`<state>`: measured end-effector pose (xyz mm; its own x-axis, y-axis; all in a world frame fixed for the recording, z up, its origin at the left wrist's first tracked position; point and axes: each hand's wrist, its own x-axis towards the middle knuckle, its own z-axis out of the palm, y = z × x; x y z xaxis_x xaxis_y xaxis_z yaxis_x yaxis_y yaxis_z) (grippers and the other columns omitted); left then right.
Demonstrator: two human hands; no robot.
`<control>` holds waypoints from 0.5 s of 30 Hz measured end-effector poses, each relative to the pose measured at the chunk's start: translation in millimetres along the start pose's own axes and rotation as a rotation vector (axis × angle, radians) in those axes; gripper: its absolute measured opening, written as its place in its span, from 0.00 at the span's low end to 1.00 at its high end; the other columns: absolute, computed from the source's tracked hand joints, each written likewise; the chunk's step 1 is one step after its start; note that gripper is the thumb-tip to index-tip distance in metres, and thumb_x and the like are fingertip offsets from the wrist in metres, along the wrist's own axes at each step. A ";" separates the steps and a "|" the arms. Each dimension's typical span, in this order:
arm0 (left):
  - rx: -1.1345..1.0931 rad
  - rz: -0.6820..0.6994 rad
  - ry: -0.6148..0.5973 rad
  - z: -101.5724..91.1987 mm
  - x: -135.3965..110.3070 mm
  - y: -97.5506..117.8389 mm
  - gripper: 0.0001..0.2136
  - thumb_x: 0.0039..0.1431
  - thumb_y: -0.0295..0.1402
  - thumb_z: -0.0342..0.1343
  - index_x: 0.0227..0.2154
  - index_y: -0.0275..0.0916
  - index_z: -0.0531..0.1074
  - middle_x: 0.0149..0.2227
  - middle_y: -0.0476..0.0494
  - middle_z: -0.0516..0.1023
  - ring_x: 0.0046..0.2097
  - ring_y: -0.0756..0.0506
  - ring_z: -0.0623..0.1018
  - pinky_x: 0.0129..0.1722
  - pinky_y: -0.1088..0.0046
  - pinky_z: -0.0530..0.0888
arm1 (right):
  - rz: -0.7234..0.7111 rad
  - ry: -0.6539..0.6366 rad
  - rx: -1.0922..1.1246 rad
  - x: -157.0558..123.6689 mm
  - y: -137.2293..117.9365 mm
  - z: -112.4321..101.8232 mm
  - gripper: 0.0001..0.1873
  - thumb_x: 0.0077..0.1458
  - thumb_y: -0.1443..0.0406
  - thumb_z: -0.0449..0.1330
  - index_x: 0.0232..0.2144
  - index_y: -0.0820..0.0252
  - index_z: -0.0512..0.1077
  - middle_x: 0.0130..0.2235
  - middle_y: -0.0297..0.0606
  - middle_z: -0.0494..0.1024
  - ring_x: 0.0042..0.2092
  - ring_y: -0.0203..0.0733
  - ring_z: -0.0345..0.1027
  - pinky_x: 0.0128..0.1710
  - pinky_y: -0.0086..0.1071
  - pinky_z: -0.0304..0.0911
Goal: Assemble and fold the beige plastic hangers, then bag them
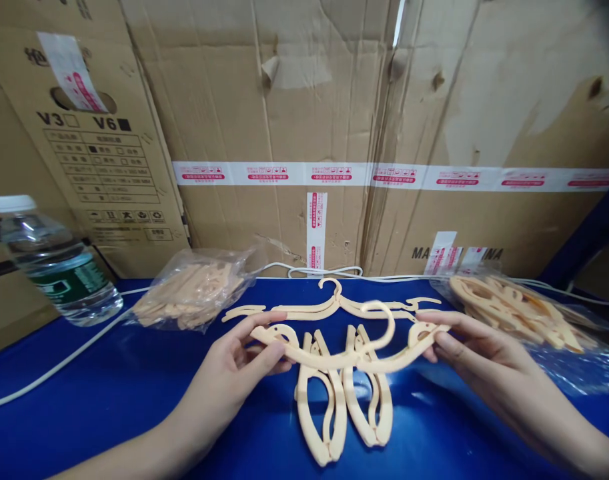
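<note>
A cream plastic folding hanger (329, 361) is held up above the blue surface, its arms spread and its hook pointing up. My left hand (241, 353) pinches its left end between thumb and fingers. At the other end, my right hand (477, 347) grips it the same way. Behind it lies another unfolded hanger (309, 311) with its hook toward the boxes. Two folded hangers, one on the left (321, 420) and one on the right (368, 407), lie side by side below the held one, which partly covers their upper ends.
A clear bag of folded hangers (194, 293) lies at the left, and another bagged pile (514, 310) at the right. A water bottle (59, 267) stands far left. A white cable (59, 367) crosses the blue surface (424, 440). Cardboard boxes (284, 120) form the back wall.
</note>
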<state>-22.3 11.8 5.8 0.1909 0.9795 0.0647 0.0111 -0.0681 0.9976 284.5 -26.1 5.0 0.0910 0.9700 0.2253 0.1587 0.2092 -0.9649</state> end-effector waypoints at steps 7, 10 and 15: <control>-0.067 -0.035 -0.141 21.6 -20.2 0.3 0.22 0.53 0.39 0.63 0.51 0.44 0.69 0.32 0.50 0.72 0.33 0.48 0.77 0.32 0.73 0.77 | 0.174 -0.248 0.323 -16.8 0.3 29.6 0.14 0.54 0.58 0.64 0.36 0.54 0.62 0.25 0.29 0.72 0.24 0.32 0.66 0.25 0.25 0.62; -0.036 0.015 -0.144 27.1 -28.5 -1.4 0.20 0.54 0.37 0.62 0.51 0.46 0.70 0.31 0.52 0.70 0.33 0.49 0.76 0.33 0.75 0.76 | 0.164 -0.477 0.206 -26.8 -6.8 34.8 0.11 0.55 0.57 0.63 0.31 0.57 0.67 0.30 0.34 0.74 0.30 0.34 0.68 0.32 0.27 0.66; 0.014 0.079 -0.139 30.0 -32.2 0.5 0.14 0.55 0.36 0.61 0.45 0.44 0.70 0.30 0.51 0.73 0.33 0.49 0.77 0.32 0.77 0.75 | 0.136 -0.707 0.081 -45.3 -15.2 29.5 0.15 0.59 0.55 0.58 0.48 0.46 0.73 0.50 0.38 0.72 0.45 0.43 0.71 0.46 0.35 0.68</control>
<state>1.0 -25.5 3.6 0.3257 0.9353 0.1383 0.0043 -0.1477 0.9890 249.0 -69.6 5.5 -0.5571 0.8304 -0.0123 0.1158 0.0630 -0.9913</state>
